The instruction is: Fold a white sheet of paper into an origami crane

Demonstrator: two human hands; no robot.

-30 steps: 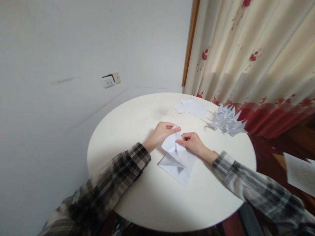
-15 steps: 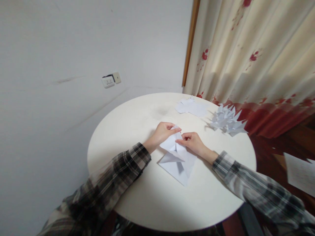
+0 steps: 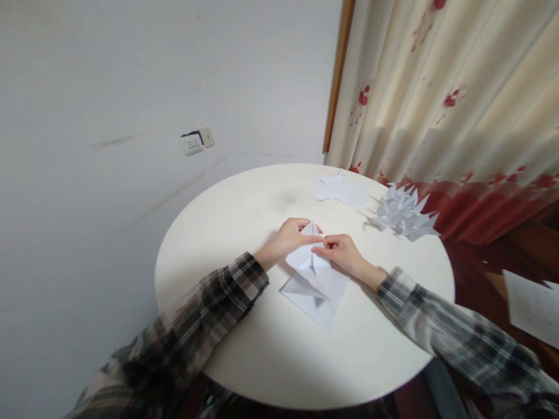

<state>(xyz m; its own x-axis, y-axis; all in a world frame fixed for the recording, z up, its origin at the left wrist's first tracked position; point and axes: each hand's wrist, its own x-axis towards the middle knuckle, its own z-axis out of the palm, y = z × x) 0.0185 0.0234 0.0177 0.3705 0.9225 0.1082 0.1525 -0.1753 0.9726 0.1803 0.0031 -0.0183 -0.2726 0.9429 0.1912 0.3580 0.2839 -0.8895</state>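
Observation:
A partly folded sheet of white paper (image 3: 315, 280) lies on the round white table (image 3: 244, 349), its raised flap standing over a flat lower layer. My left hand (image 3: 295, 235) pinches the narrow top of the paper between thumb and fingers. Just to its right, my right hand (image 3: 342, 251) grips the paper's right edge, with the thumb on the upper face and the other fingers curled. The two hands almost touch at the paper's upper end.
Toward the back of the table are flat white paper pieces (image 3: 340, 190). A pile of pointed folded paper shapes (image 3: 404, 212) sits at the right edge. Beyond are a wall socket (image 3: 191, 144) and a curtain (image 3: 437, 116). White sheets (image 3: 530, 305) lie lower right.
The paper's raised flap has come down lower toward the bottom layer. My left thumb has shifted slightly down along the paper's top. My right hand has hardly moved.

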